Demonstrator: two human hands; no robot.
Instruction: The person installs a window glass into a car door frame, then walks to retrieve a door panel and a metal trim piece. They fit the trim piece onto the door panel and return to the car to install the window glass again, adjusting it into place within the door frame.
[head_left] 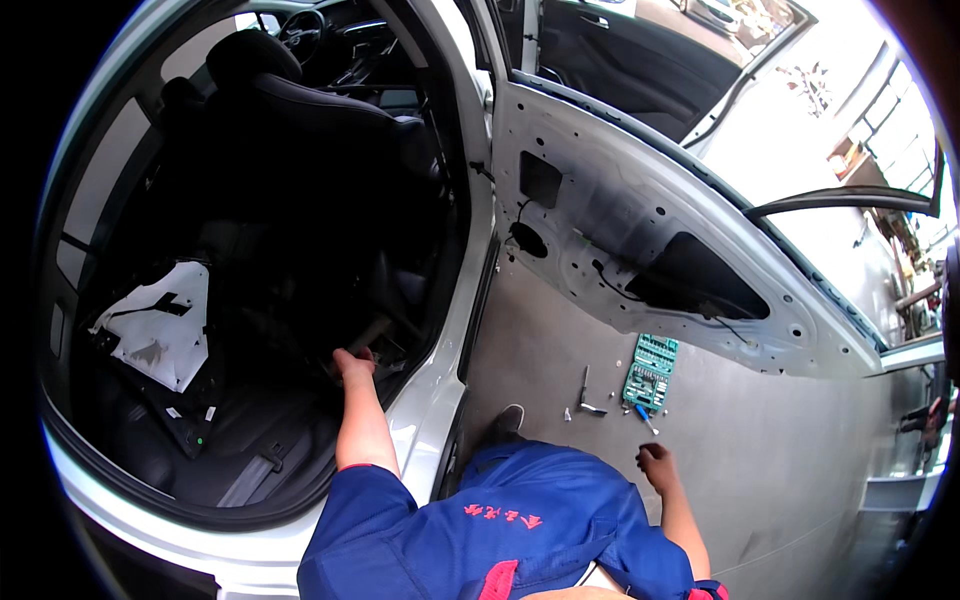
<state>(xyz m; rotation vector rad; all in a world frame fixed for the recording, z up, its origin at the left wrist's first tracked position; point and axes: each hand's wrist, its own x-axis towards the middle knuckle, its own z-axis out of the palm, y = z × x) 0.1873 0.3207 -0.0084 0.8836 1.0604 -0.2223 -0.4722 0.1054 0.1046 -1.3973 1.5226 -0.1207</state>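
Observation:
My left hand [353, 366] reaches through the rear door opening into the dark cabin, low beside the door sill [415, 400]. Its fingers look closed, but shadow hides what they grip. My right hand [656, 468] hangs over the floor at my side, fingers curled, with nothing visible in it. Just beyond it on the floor is a blue-handled screwdriver [645, 416], close to an open green socket set case [651, 372]. The rear door [600, 235] stands wide open with its trim off, bare metal and dark cutouts showing.
A white panel [165, 330] with dark cutouts lies on the black rear seat, near a seat belt buckle [255, 478]. A ratchet-like tool [590, 397] and small loose pieces are on the grey floor [540, 340]. Ahead, the front door [630, 70] is open too.

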